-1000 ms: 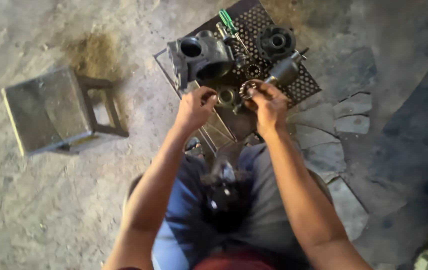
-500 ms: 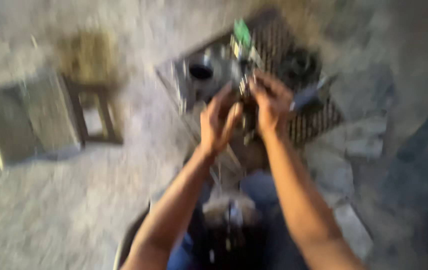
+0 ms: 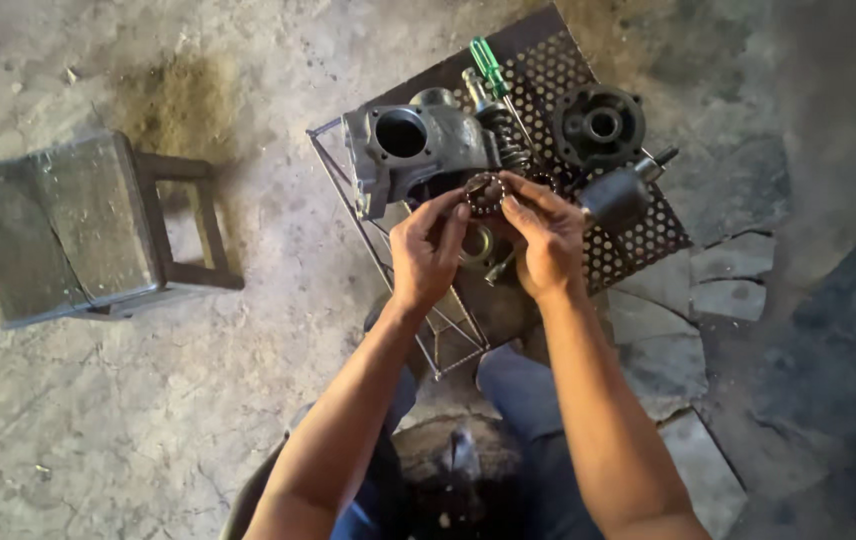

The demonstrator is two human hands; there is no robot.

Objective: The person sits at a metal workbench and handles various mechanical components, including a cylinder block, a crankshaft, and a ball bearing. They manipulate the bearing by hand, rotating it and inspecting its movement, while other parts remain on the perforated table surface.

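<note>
Overhead view of a seated person at work on a cracked concrete floor (image 3: 148, 420). A worn metal stool (image 3: 68, 235) stands well apart to the left. Ahead of the knees, a perforated metal tray (image 3: 638, 235) on a wire frame carries a grey cast housing (image 3: 418, 150), a dark round flange (image 3: 603, 125), a short dark cylinder with a shaft (image 3: 620, 195) and a green-handled screwdriver (image 3: 488, 68).

Both hands meet above the tray's near edge. The left hand (image 3: 426, 250) and right hand (image 3: 548, 240) pinch a small toothed ring (image 3: 486, 192), possibly a bearing, from opposite sides; its flat face is turned up toward the camera. The fingers (image 3: 448, 212) are pressed against its rim, thumbs beneath. The ring sits just in front of the housing, equally near each hand. A brass-coloured ring (image 3: 476, 243) lies on the tray directly below.
</note>
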